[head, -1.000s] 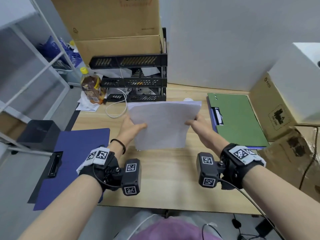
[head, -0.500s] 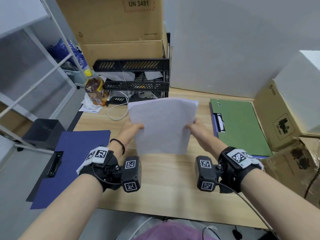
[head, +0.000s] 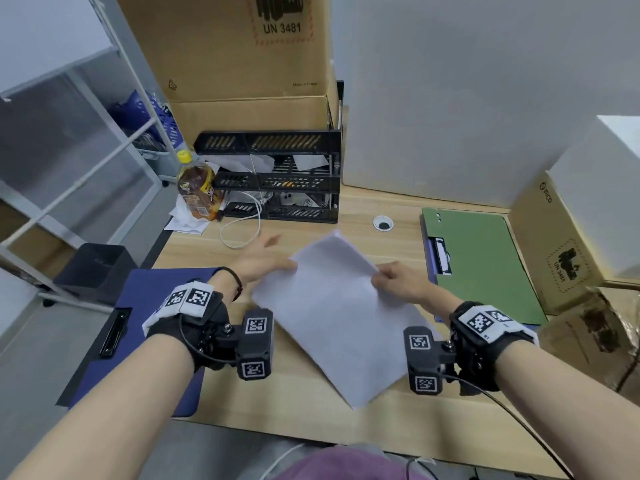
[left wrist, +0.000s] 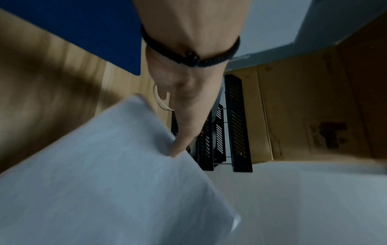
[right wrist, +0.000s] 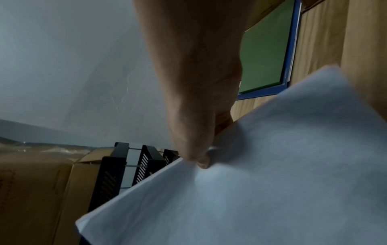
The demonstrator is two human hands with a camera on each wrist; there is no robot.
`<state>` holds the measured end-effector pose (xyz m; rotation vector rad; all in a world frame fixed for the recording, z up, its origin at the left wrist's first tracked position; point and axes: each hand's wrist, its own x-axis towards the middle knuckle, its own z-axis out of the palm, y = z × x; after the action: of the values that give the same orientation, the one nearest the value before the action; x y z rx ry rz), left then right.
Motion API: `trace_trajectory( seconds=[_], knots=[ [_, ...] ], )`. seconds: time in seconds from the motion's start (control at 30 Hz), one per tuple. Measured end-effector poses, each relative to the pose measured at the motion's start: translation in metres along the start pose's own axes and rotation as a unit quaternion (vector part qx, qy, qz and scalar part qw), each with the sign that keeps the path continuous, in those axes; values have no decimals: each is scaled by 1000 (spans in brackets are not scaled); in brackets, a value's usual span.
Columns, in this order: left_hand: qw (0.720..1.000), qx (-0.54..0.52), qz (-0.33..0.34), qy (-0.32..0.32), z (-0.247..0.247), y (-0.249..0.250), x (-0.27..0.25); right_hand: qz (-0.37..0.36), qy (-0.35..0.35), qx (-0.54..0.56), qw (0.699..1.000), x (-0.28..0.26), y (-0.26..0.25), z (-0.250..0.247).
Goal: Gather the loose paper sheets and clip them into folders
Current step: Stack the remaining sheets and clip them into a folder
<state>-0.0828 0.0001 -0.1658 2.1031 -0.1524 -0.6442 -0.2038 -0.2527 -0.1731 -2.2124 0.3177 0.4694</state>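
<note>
**Two hands on one paper stack at frame centre**

One wooden worktop (head: 194, 244) fills the middle of the head view. Largest upon it, at upper centre, stands a cardboard box (head: 242, 46) marked "UN 3481", resting on a black tiered tray rack (head: 277, 181). At the right edge sit more cardboard boxes (head: 550, 244). Right of centre lies a green clipboard folder (head: 485, 265), flat, its clip towards the middle of the frame, with a blue edge showing beneath it. At lower left a blue clipboard folder (head: 152, 306) lies flat, partly overhanging the worktop's edge, its clip at the left.

Between the two folders, at frame centre, is the stack of paper sheets (head: 332, 317), turned diagonally and tilted above the worktop. The right hand (head: 398, 282) pinches its right edge, thumb on top, fingers curled beneath. The left hand (head: 266, 258) touches the stack's upper left edge with fingers stretched out straight; in the left wrist view the thumb tip presses the paper's edge.

Left of the rack stands a tea bottle (head: 195, 185) with a yellow cap, and a white cable (head: 242, 226) loops in front.
</note>
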Motion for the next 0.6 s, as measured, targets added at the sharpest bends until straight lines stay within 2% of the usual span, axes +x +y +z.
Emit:
trace_trajectory(
  seconds=[0.07, 0.13, 0.27, 0.37, 0.43, 0.5, 0.6],
  knots=[
    [994, 66, 23, -88, 8, 4, -5, -3, -29, -6, 1000, -1, 1, 5],
    [990, 84, 35, -106, 15, 9, -8, -7, -53, 10, 999, 0, 0, 5],
    [994, 68, 16, -79, 17, -1, -4, 39, -86, 108, 990, -3, 12, -3],
    [998, 24, -37, -41, 7, -22, -5, 79, -84, 94, 989, -9, 41, -2],
    [997, -15, -72, -11, -1, -41, -6, 117, -67, 124, 983, -15, 66, 4],
    [994, -46, -94, 19, -5, -56, -5, 148, -35, 204, 967, -20, 82, 11],
    [989, -108, -94, 40, 4, -51, -5, 143, 25, 301, 943, -15, 83, 11]
  ],
)
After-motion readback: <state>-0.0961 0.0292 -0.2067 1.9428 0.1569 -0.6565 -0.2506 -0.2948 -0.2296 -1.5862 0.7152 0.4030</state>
